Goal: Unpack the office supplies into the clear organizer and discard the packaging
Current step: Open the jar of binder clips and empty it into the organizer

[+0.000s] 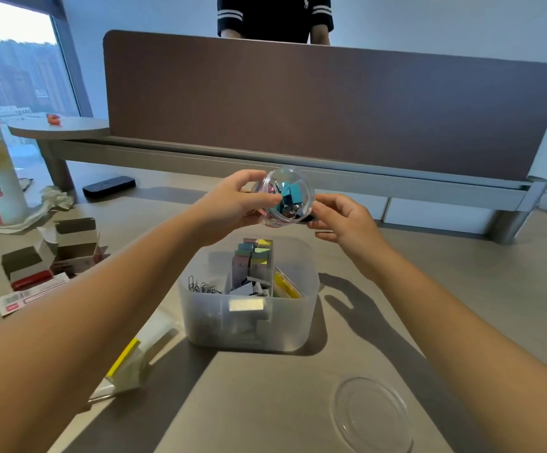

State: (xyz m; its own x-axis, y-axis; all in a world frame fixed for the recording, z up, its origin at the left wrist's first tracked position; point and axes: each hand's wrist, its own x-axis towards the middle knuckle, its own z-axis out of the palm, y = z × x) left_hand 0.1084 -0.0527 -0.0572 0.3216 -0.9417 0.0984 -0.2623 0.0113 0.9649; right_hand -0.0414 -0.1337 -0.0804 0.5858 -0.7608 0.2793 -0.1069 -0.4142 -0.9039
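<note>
A small round clear plastic tub of coloured binder clips [287,197] is held tilted above the frosted clear plastic organizer [249,325], which stands on the grey bench [265,403]. The left hand [236,204] grips the tub's side; the right hand [341,217] pinches something dark at its lower edge. A round clear lid [372,413] lies near, and opened cardboard boxes [53,253] to the left.

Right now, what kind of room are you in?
Probably an office. A brown desk divider runs along the back of the desk, and a clear organizer holds paper clips and sticky notes.
</note>
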